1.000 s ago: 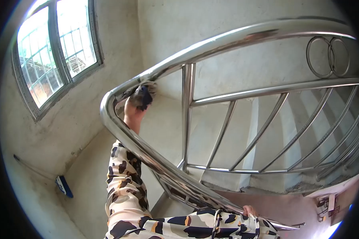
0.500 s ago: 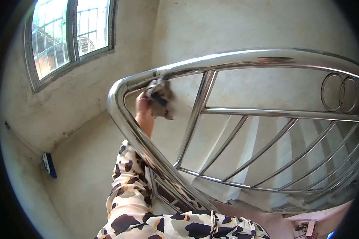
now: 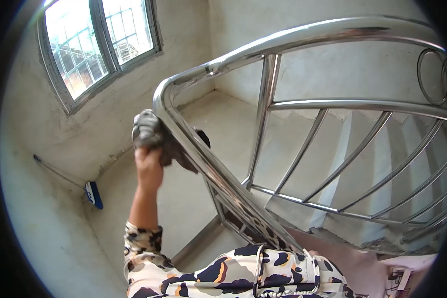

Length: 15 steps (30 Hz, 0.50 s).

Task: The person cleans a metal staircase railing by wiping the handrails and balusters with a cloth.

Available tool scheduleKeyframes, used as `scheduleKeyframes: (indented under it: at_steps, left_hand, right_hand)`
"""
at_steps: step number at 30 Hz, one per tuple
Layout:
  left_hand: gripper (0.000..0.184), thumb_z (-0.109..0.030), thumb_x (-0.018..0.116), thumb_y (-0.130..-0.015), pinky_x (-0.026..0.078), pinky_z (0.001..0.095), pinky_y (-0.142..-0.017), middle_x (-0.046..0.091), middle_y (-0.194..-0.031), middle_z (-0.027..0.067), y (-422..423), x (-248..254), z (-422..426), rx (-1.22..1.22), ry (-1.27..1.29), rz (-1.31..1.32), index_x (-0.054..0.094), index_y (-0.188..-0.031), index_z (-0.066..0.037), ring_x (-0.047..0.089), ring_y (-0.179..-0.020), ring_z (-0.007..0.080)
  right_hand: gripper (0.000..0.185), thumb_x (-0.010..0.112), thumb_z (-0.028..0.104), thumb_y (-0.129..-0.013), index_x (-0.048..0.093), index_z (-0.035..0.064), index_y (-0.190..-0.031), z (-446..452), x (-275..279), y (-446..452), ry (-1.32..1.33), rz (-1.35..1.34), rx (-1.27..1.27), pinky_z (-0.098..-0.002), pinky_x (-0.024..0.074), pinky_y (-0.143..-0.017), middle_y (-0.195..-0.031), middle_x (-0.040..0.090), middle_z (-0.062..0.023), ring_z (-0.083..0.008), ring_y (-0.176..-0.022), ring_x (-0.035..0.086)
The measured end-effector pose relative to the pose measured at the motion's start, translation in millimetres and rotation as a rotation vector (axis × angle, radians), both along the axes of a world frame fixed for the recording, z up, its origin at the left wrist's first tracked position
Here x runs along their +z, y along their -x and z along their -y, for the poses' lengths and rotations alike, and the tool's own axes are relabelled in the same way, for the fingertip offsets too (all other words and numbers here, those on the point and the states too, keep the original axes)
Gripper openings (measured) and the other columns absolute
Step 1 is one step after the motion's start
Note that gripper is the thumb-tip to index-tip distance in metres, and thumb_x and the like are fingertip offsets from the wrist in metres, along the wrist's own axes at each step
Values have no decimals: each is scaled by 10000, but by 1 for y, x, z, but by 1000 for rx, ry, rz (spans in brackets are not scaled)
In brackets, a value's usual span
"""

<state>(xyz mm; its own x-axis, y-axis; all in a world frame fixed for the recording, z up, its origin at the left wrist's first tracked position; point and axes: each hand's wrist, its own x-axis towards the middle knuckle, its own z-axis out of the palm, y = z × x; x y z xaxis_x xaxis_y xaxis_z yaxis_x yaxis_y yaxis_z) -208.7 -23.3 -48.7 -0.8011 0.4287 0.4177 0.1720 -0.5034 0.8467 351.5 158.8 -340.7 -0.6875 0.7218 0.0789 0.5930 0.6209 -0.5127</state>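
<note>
Because the handrail (image 3: 218,171) is a round tube, the grey cloth (image 3: 167,145) seems wrapped under it just below the bend, the left hand's (image 3: 149,158) fingers curled into its folds, the right hand's (image 3: 313,253) indistinct.

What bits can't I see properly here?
In the head view:
1. Left hand: the cloth covers the fingertips.
2. Cloth: partly hidden behind the rail.
3. Stairs: cut off on the right by the dark picture edge.
4. Outside the window: glare washes out much of it.
</note>
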Motion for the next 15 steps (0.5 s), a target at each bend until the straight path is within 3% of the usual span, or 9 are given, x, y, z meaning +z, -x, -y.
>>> scheduleKeyframes:
  at_steps: [2, 3, 4, 5, 7, 8, 10, 12, 15]
  left_hand:
    - [333, 98, 435, -703, 424, 260, -694, 542, -939, 12, -30, -44, 9, -44, 49, -315, 549, -999, -2, 496, -828, 115]
    - [384, 139, 420, -680, 432, 311, -787, 546, -1018, 67, -64, -47, 0, 214, 138, -464, 540, -1021, 10, 501, -938, 184]
    - [399, 155, 416, -676, 406, 342, -874, 523, -1089, 138, -88, -34, 5, 293, 297, -833, 521, -1040, 30, 477, -1042, 254]
    - [426, 124, 422, -713, 372, 338, -918, 473, -1202, 150, -98, -32, 7, 259, 321, -838, 490, -1124, 36, 426, -1128, 235]
    - [434, 85, 439, -764, 344, 340, -958, 454, -1280, 169, -104, -14, 8, 294, 239, -879, 471, -1195, 46, 400, -1193, 226]
    - [407, 77, 450, -778, 348, 347, -954, 487, -1244, 175, -96, 9, 0, 362, 133, -913, 484, -1182, 50, 426, -1171, 235]
    - [333, -11, 523, -795, 367, 329, -929, 570, -1128, 158, -59, 45, 5, 460, 200, -1018, 543, -1123, 46, 495, -1094, 226]
    - [221, -99, 569, -794, 423, 373, -823, 615, -981, 169, -27, 76, -11, 473, 374, -851, 619, -986, 0, 565, -914, 287]
    - [186, -162, 596, -800, 432, 357, -778, 625, -898, 149, 11, 74, -50, 656, 588, -964, 644, -903, -16, 573, -840, 280]
  right_hand:
    - [297, 694, 251, -683, 520, 99, -870, -2, -9, -8, -9, 4, 28, -390, 393, -562, -677, 475, -83, -279, -618, 508]
    - [302, 696, 254, -683, 518, 99, -871, -3, -13, -11, -16, 5, 37, -391, 393, -562, -677, 474, -83, -281, -617, 507]
    - [307, 698, 257, -682, 515, 98, -872, -2, -16, -13, -20, 3, 40, -392, 392, -562, -677, 473, -83, -283, -617, 507]
    - [313, 700, 260, -682, 513, 98, -873, 0, -20, -16, -24, -5, 42, -393, 392, -561, -678, 472, -84, -286, -616, 506]
    - [320, 700, 247, -680, 512, 87, -884, 0, -16, -13, -28, -25, 37, -381, 391, -545, -678, 466, -85, -277, -594, 496]
    - [325, 698, 241, -683, 513, 82, -897, 4, -2, -7, -6, -15, 39, -384, 393, -545, -681, 465, -86, -276, -597, 496]
    - [337, 694, 229, -688, 514, 70, -924, 12, 27, 6, 37, 5, 43, -388, 396, -547, -687, 463, -88, -276, -605, 497]
    - [340, 690, 216, -691, 512, 58, -934, 19, 37, 14, -209, -181, 49, -393, 402, -553, -706, 475, -95, -287, -630, 503]
    - [367, 615, 351, -764, 512, 45, -938, 24, 40, 14, -179, -214, 27, -396, 412, -569, -728, 491, -105, -305, -658, 511]
